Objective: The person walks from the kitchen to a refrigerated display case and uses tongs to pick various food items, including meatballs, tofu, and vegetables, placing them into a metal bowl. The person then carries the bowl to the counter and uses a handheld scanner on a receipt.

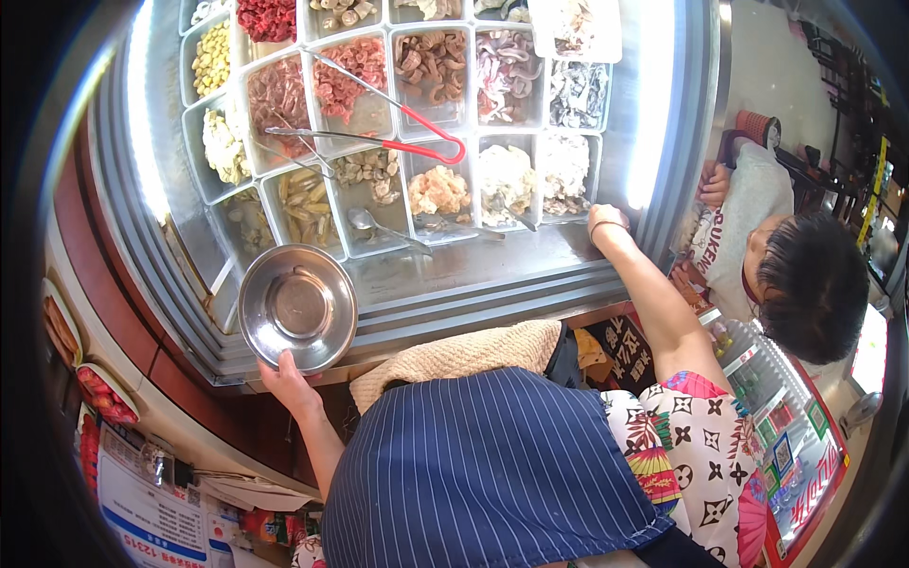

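Note:
A shiny stainless steel bowl point(332, 305) is held by its near rim in my left hand point(292, 387), over the case's front left corner. Nothing lies in the bowl. My right hand point(609, 219) is curled at the display case's front right, beside a tub of pale, crinkled food point(566, 167). Whether its fingers grip anything cannot be made out. Metal tongs with red handles point(433, 145) lie spread across the tubs of red sliced meat point(348, 78). A metal spoon point(387, 231) rests in a front tub, its handle over the rim.
Clear plastic tubs of meat and other food fill the lit display case, framed by grey metal rails point(454, 291). A tan towel point(469, 351) hangs at its front edge. On the right stands another person point(753, 192), near a glass-fronted drinks cooler point(767, 397).

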The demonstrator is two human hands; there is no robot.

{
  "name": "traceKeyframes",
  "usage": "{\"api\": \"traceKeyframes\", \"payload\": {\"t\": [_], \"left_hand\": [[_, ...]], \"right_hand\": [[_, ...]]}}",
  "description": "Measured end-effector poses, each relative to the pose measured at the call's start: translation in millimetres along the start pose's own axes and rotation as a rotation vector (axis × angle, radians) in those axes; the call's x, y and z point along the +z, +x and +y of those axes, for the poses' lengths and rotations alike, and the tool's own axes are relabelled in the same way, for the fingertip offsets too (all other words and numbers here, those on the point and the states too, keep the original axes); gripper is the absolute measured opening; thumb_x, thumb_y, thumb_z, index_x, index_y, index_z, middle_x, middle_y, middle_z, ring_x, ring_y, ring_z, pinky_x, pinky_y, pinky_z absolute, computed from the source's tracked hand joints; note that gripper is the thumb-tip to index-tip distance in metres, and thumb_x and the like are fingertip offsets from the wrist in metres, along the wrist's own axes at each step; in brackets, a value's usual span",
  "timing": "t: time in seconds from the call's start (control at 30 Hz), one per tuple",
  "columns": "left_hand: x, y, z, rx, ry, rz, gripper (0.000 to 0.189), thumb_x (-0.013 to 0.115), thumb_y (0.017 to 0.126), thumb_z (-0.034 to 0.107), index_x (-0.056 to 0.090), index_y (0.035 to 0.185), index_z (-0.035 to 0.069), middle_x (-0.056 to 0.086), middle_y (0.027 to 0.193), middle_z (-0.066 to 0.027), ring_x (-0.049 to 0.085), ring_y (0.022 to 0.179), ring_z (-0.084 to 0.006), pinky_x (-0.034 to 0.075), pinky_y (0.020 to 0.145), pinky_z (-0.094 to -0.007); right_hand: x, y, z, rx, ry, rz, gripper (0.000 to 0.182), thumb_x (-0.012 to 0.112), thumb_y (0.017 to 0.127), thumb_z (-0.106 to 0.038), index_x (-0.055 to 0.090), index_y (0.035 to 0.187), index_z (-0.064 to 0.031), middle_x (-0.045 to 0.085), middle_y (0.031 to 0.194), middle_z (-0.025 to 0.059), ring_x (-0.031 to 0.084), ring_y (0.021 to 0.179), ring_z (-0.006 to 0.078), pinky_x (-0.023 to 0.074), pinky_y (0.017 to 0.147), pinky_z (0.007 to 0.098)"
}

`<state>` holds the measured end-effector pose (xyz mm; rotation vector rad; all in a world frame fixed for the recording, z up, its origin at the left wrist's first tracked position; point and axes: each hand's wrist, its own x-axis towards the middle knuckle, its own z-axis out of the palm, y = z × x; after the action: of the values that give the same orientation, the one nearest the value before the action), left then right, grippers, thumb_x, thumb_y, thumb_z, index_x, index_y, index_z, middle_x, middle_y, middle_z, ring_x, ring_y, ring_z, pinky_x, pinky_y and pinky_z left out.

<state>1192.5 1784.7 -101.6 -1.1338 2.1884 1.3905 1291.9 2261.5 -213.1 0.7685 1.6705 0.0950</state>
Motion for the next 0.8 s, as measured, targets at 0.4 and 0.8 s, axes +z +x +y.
{"api": "traceKeyframes", "payload": {"t": [0.4,0.8], "left_hand": [[5,11,-3,0.212,0.073,-0.045,0.037,0.042,0.078,0.002,0.04,0.115,-0.004,0.051,0.101,-0.0095,0.051,0.083,-0.0143,0.044,0.072,-0.025],[22,10,-9,0.281,0.26,0.085,0.035,0.045,0.077,0.006,0.043,0.11,-0.005,0.054,0.094,-0.0129,0.053,0.073,-0.0158,0.047,0.06,-0.0255]], "right_hand": [[-9,20,-6,-0.038,-0.05,-0.153,0.026,0.057,0.072,-0.004,0.06,0.098,-0.0015,0.057,0.104,0.019,0.054,0.099,0.0317,0.0445,0.084,0.0405],[34,61,-1,-0.463,-0.573,-0.151,0.026,0.06,0.071,-0.008,0.061,0.095,0.0019,0.058,0.102,0.0177,0.058,0.092,0.029,0.0476,0.079,0.0408]]}}
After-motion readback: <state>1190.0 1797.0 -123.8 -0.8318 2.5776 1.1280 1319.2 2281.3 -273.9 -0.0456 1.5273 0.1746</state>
